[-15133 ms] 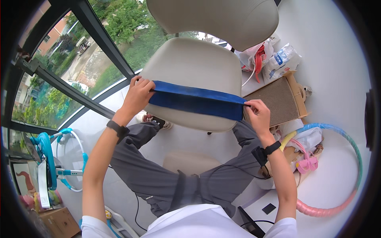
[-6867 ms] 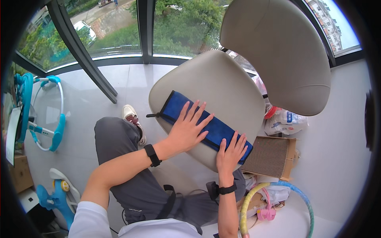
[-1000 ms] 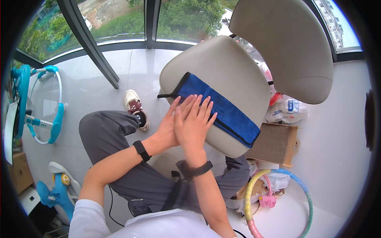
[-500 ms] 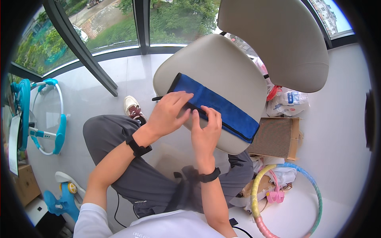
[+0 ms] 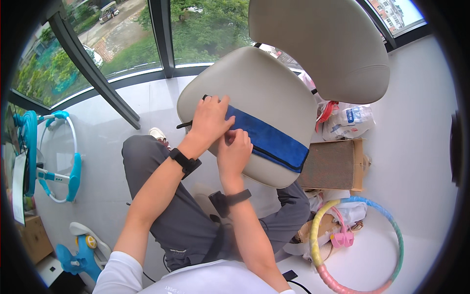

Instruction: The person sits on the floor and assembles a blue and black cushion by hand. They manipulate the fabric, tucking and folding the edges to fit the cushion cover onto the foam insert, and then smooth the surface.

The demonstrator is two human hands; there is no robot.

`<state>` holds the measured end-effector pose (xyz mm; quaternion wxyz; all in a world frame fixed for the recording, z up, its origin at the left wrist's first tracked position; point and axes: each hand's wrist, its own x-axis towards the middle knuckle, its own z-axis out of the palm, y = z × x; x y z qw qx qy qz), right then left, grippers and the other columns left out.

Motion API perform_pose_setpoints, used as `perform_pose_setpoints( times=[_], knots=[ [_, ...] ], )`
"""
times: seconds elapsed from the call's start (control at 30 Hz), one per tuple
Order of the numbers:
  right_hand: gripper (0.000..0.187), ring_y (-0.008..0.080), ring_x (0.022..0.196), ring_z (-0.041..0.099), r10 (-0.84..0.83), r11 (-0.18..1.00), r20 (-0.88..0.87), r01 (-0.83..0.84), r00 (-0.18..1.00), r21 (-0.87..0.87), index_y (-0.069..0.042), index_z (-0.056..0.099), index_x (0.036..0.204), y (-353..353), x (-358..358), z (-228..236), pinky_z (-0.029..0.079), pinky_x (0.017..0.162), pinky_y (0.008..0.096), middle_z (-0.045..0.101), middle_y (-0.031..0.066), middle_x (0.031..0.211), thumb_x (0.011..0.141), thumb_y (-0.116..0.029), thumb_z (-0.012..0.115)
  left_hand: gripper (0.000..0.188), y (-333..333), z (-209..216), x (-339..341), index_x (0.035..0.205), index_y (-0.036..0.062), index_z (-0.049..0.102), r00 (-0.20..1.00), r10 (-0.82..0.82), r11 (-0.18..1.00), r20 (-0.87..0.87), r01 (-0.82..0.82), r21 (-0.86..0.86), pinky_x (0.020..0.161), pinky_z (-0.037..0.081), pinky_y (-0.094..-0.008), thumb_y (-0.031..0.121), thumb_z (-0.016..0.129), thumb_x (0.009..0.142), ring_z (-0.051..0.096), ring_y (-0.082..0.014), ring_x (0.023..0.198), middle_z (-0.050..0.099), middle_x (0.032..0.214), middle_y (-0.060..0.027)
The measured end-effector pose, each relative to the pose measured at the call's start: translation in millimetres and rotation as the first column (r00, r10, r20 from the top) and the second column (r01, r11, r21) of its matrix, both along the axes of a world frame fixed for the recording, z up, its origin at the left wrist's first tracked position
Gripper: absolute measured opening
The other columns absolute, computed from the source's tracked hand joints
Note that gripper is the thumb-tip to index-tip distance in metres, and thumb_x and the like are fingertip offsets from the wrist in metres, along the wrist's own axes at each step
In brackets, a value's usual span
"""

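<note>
A long, folded blue fabric case with black edging lies slantwise on the beige chair seat. Across its left end rests my left hand, fingers stretched over the fabric toward the far edge and thumb apart. My right hand is closed at the near black edge, fingers curled and thumb tip against them, close beside the left thumb. What lies under my left palm is hidden. A thin black strap end sticks out to the left of the case.
The chair's backrest rises at the far right. Right of the seat are a cardboard box, plastic bags and a multicoloured hoop. A blue-and-white ring-shaped frame stands at left, near a blue toy. Windows line the far side.
My left hand has shifted farther over the case's left end. My right hand has moved left, its fingers curling inward next to the left thumb. The whole view has shifted slightly.
</note>
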<state>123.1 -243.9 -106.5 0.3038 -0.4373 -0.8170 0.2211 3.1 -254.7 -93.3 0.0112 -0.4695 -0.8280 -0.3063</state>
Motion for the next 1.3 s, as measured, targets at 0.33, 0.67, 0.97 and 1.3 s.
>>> perform_pose_setpoints(
  times=[0.33,0.67,0.97,1.3],
  knots=[
    [0.013,0.0254,0.080,0.057,0.058,0.998,-0.078,-0.058,0.995,0.000,-0.006,0.065,0.087,1.7,14.8,-4.2,0.041,0.075,0.0384,0.062,0.0064,0.083,0.087,-0.016,0.073,0.020,17.7,-5.1,7.4,0.077,0.0033,0.060,0.998,-0.059,0.998,-0.010,0.058,-0.012,0.075,0.045,-0.0442,0.020,0.072,0.076,0.060,-0.0322,0.081,0.061,0.075,-0.0112],
    [0.025,0.0261,0.068,0.063,-0.146,0.968,0.101,0.163,0.984,-0.193,0.000,0.071,0.088,132.9,144.5,52.7,0.051,0.068,0.0374,0.068,0.0121,0.079,0.092,-0.025,0.071,0.023,30.7,9.9,80.8,0.074,0.0050,0.056,0.933,-0.359,0.925,0.034,0.351,0.143,0.067,0.047,-0.0432,0.018,0.071,0.085,0.059,-0.0299,0.072,0.058,0.071,-0.0096],
    [0.059,0.0420,0.089,0.072,0.132,0.956,0.589,0.055,0.797,-0.289,0.004,0.073,0.089,204.8,124.4,61.5,0.055,0.080,0.0473,0.072,0.0268,0.089,0.085,-0.054,0.070,0.029,74.8,6.5,169.0,0.081,0.0008,0.062,0.964,-0.233,0.967,0.128,0.243,-0.072,0.067,0.054,-0.0462,0.028,0.070,0.088,0.065,-0.0345,0.077,0.067,0.079,-0.0171],
    [0.064,0.0262,0.055,0.068,0.395,0.842,0.551,-0.050,0.735,-0.537,0.005,0.072,0.073,223.5,114.0,73.7,0.053,0.052,0.0381,0.068,0.0163,0.063,0.083,-0.058,0.074,0.045,67.2,24.3,178.2,0.078,-0.0017,0.063,0.943,0.024,0.966,0.332,0.064,-0.250,0.063,0.057,-0.0453,0.041,0.075,0.086,0.071,-0.0396,0.072,0.069,0.072,-0.0209]
  ],
)
